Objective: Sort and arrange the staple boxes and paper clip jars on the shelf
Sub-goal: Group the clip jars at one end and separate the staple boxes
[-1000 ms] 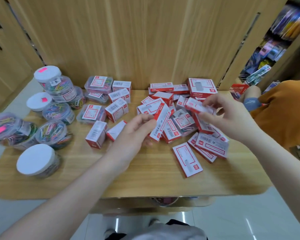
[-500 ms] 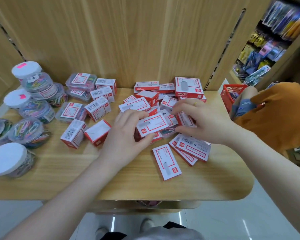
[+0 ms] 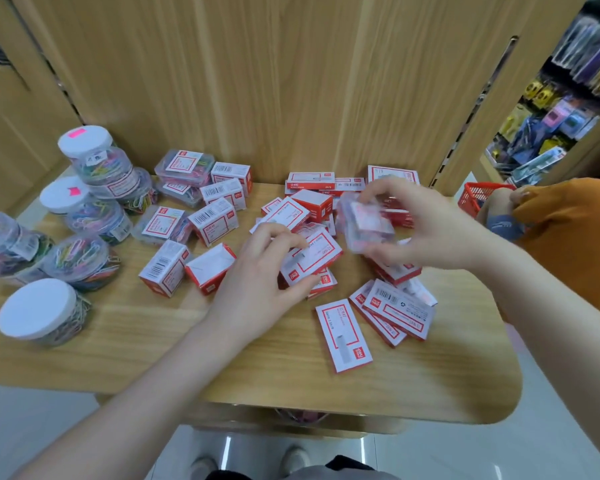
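Observation:
Several red-and-white staple boxes lie in a loose heap on the wooden shelf (image 3: 118,344). My left hand (image 3: 257,285) grips one flat staple box (image 3: 314,259) at the heap's front, thumb under its near edge. My right hand (image 3: 426,226) holds a clear plastic clip box (image 3: 364,220), blurred, lifted above the heap. Round paper clip jars (image 3: 94,161) with white lids and coloured clips stand and lie at the left. Smaller upright staple boxes (image 3: 213,221) and clear clip boxes (image 3: 184,166) sit between the jars and the heap.
A wooden back panel (image 3: 257,81) rises behind the shelf. At the right, another person in an orange top (image 3: 568,230) reaches by a red basket (image 3: 478,195). A lone staple box (image 3: 343,334) lies near the shelf's front edge. A stationery rack (image 3: 568,98) fills the far right.
My right hand has lifted a clear plastic box out of the heap. My left hand stays on the same flat staple box. The view has shifted slightly.

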A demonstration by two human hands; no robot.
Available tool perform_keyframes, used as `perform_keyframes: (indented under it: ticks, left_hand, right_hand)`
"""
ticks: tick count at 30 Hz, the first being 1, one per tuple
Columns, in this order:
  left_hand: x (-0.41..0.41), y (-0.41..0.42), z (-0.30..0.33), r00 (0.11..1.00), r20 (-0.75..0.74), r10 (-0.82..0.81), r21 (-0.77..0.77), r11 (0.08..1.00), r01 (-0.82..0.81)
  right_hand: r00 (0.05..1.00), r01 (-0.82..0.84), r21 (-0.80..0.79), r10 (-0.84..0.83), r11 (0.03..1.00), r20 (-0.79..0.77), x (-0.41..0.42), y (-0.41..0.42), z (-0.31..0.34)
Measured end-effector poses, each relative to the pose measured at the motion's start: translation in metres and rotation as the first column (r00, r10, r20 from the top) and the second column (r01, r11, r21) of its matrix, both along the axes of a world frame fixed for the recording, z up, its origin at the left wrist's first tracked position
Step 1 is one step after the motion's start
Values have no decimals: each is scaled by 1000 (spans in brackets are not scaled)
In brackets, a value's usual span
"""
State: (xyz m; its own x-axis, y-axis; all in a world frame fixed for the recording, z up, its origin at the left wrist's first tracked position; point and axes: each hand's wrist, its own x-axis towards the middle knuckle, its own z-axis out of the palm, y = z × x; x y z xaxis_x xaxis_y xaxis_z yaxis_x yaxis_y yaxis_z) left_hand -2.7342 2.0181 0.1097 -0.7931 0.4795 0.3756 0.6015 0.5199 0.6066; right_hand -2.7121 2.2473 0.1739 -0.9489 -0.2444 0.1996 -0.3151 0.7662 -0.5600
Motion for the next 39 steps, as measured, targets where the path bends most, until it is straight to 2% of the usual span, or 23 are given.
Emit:
perform_keyframes:
  ticks: [2,4,7,10,16,21,25,27,29,33,36,39]
  left_hand:
    - [-2,0,-1,1000,-3,-20,-10,1000,20]
    - [-4,2,0,998,-26,-50,11,999,51]
    - [-2,-2,13,997,-71,-34,164,985,45]
    - [-6,-15,34,995,-98,-17,258,965,42]
    - [-39,-66,50,980,-195,-47,109,992,69]
    - [-57,-109,44,988,-132,86,164,984,-64]
    - [-65,-129,31,957,-123,261,82,964,-253]
    - [-67,-132,26,945,-128,299,42,954,-297]
    - [-67,-130,26,938,-145,316,8,948,-318]
    - [-64,-122,29,880,-245,406,-137,885,-446]
    - [-63,-115,29,868,-230,441,-207,849,-486]
    - [-64,-106,27,889,-219,402,-252,857,-450]
  right_hand:
    - [998,22,-265,-7,964,57,2,-1,11]
    - [993,9,-374,35,927,109,0,-8,15]
    - [993,-35,-309,67,950,94,-7,-32,15]
    - [994,-25,-328,57,945,90,-19,-60,13]
    - [991,-54,-342,93,938,97,-45,-112,17]
    - [971,-168,-400,222,901,93,-51,-136,17]
    - [993,-55,-349,86,935,75,-47,-119,9]
    - [993,-1,-315,37,949,110,-40,-103,2]
    - [991,29,-213,-1,977,132,-31,-87,-7]
    - [993,-42,135,26,990,115,-11,-66,-21]
    - [987,-100,224,69,969,143,0,-61,-24]
    - [992,-87,255,59,963,115,4,-60,-29]
